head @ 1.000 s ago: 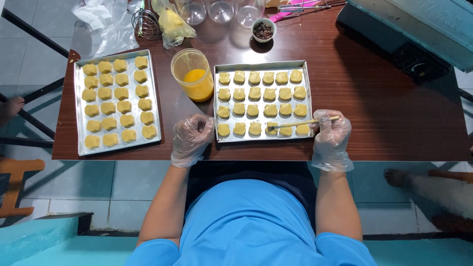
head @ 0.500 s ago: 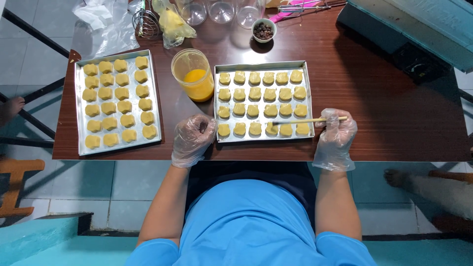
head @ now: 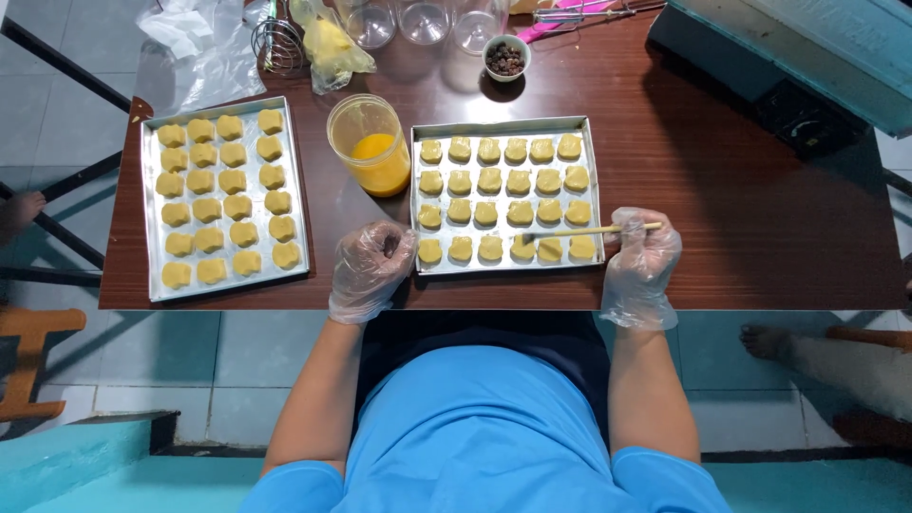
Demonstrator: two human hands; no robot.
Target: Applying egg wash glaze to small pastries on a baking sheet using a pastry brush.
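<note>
- Left tray (head: 296,180), at the table's (head: 722,190) left end: rows of pale yellow dough pieces (head: 220,204) fill it. No hand is near it; whether they are already glazed cannot be told.
- Cup (head: 370,144), between the two trays toward the far edge: a clear cup holding orange-yellow liquid, probably egg wash. It stands just beside the right tray's far left corner.
- Left hand (head: 369,271), gloved: it rests at the near left corner of the right tray (head: 595,180), fingers curled loosely against the rim. Your hold there steadies the tray; how firmly it presses cannot be told.
- Right tray, at the table's near edge in front of you: four rows of dough pieces (head: 503,180).
- Brush (head: 584,230): a thin pale stick lying level over the near rows, its tip above a piece in the nearest row (head: 522,249).
- Right hand (head: 641,261), gloved: its fingers are pinched on the brush's handle end, just past the tray's right rim.
- Step in hand, as judged: you are brushing the near rows of the right tray.
- Next move, as judged: a light, short stroke across one piece, the tray kept steady, and a reach across to the cup once the tip runs dry.
</note>
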